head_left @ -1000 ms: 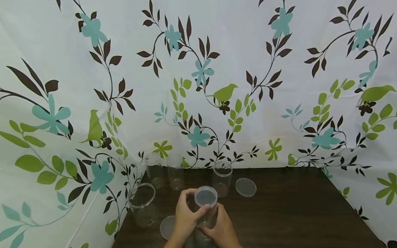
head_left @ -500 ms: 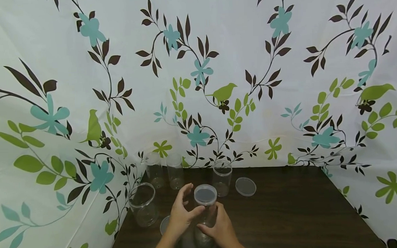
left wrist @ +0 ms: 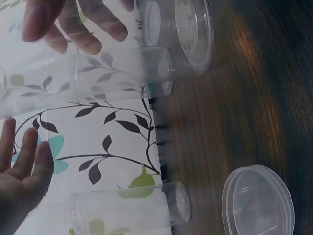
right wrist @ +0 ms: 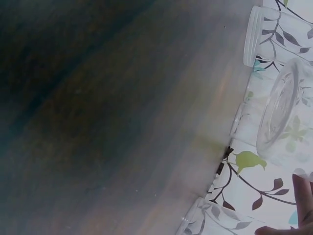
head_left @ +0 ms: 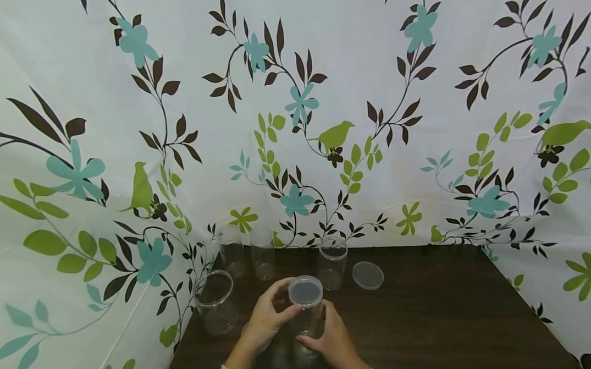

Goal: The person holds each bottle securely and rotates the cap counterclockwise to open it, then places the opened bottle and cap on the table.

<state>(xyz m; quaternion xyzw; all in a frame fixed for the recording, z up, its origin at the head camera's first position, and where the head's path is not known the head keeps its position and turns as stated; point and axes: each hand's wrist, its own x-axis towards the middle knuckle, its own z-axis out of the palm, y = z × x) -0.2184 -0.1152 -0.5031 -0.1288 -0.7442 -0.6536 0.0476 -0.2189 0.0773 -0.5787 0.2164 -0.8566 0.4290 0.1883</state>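
Note:
My right hand (head_left: 332,340) grips a clear plastic jar (head_left: 308,320) from the right side, holding it upright. On top sits a translucent lid (head_left: 306,290). My left hand (head_left: 268,323) reaches from the left, its thumb at the near edge of the lid and its fingers around the far side. The left wrist view shows several loose fingers (left wrist: 36,166) of a hand at the left edge. Seen from the right wrist, the round base of the jar (right wrist: 279,107) hangs above the table, beside a finger (right wrist: 304,196).
A wide open jar (head_left: 216,306) stands left. Two tall jars (head_left: 232,256) are at the back left, and another open jar (head_left: 333,268) stands behind the hands. Beside it lies a loose lid (head_left: 367,275). Another lid (left wrist: 259,200) lies near my left forearm, on the dark wooden table (head_left: 430,321).
My left fingers opened away from the lid half a second ago and have come back around it. The left forearm has swung left, covering more of the lid on the table.

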